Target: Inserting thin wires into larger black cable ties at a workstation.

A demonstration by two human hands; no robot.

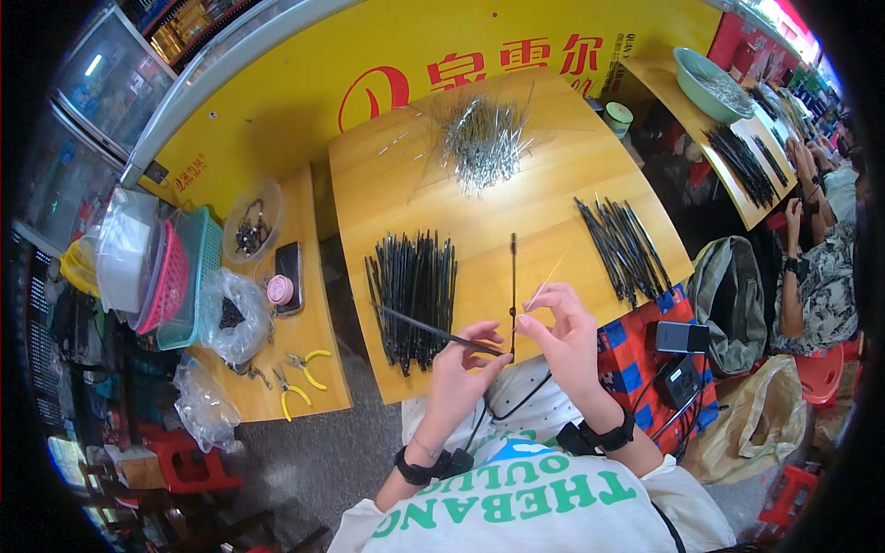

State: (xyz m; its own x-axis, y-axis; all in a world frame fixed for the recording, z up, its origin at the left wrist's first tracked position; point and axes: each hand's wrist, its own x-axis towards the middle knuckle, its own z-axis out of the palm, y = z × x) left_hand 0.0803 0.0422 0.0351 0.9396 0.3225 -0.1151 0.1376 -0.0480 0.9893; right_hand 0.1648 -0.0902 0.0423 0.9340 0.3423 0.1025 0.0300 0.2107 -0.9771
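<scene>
My left hand (464, 366) is closed on a slim black stick (415, 322), which slants up and left over a pile of similar black sticks (411, 295). My right hand (564, 334) pinches a thin, pale wire-like pin (550, 276) between thumb and fingertips. Between the hands is a thin dark rod (513, 267) with small knobs; its lower end reaches the left fingertips. Whether it lies on the table or is held, I cannot tell. A heap of silver wire-like pins (481, 143) lies at the table's far side.
More black sticks (624, 247) lie at the right of the wooden table (572, 129). Yellow-handled pliers (304, 376), a phone (289, 267) and a clear bag (235, 318) are on the left side table. A green basin (710, 85) stands far right, near other people.
</scene>
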